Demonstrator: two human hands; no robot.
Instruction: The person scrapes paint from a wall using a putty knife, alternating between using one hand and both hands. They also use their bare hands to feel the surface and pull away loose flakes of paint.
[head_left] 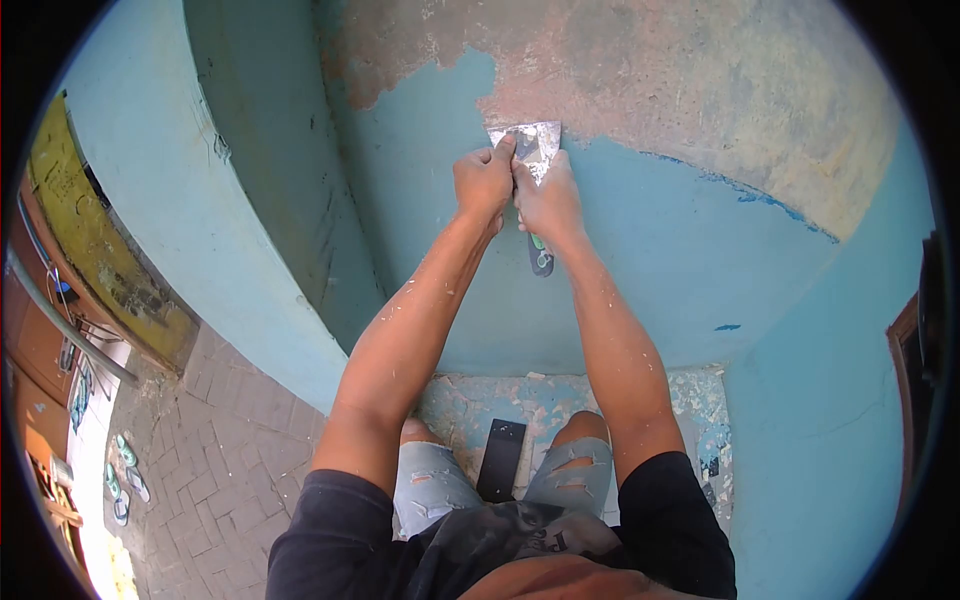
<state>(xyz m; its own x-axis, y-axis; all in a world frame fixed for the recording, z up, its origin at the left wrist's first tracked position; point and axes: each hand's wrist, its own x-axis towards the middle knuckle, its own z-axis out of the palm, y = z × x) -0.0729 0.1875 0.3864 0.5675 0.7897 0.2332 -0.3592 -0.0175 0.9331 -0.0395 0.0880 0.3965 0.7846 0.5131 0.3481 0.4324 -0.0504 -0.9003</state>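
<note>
Both hands grip a metal scraper (536, 145) pressed flat against a blue painted wall (650, 250). My left hand (483, 181) pushes on the blade's left side with its thumb on the metal. My right hand (547, 203) wraps the handle, whose dark and green end (540, 259) sticks out below the fist. The blade sits at the edge where blue paint meets bare pinkish plaster (640, 70). Paint flecks dot both forearms.
A blue column (190, 200) stands to the left. Paint chips cover the ledge (690, 400) under my knees, with a dark flat object (500, 458) between them. Brick paving (230, 470) and sandals (128, 470) lie lower left. A dark frame (915, 370) is at right.
</note>
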